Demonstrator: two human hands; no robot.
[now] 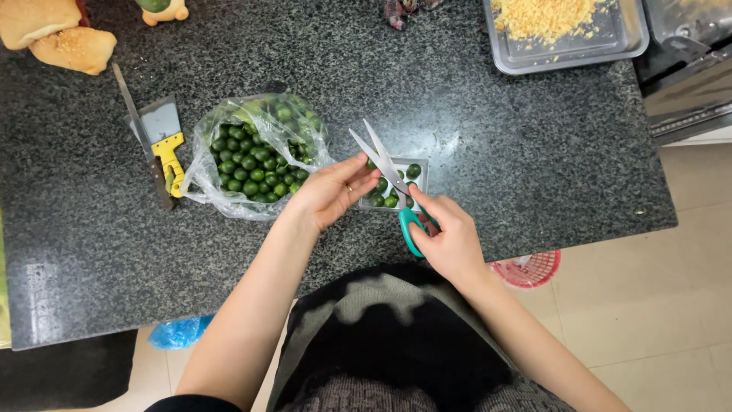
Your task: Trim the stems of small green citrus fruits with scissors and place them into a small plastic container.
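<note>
A pair of scissors (389, 179) with teal handles and pale blades is held above a small shallow tray (421, 164) that rests on the dark speckled stone counter (473, 137); the blades stand apart in a narrow V, their tips pointing away from the person. The right hand (450, 236) grips the teal handles, its fingers curled through the loops and closed around them. The left hand (332, 191) lies just left of the blades, fingers drawn together and reaching toward the tray; whether they pinch a fruit cannot be told, since the fingertips meet the blades at the tray's edge. The tray holds several small round green fruits (413, 170). Just beside the left hand, a clear plastic bag (213, 145) lies open on the counter, filled with many more of the same green fruits. Farther left lie a metal scraper with a yellow handle (164, 141) and a long thin knife (141, 133). At the far left corner sit pieces of bread (57, 34). At the far right edge stands a steel tray (618, 42) carrying yellow crumbs. Below the counter's near edge, a red plastic basket (530, 268) shows on the tiled floor.
</note>
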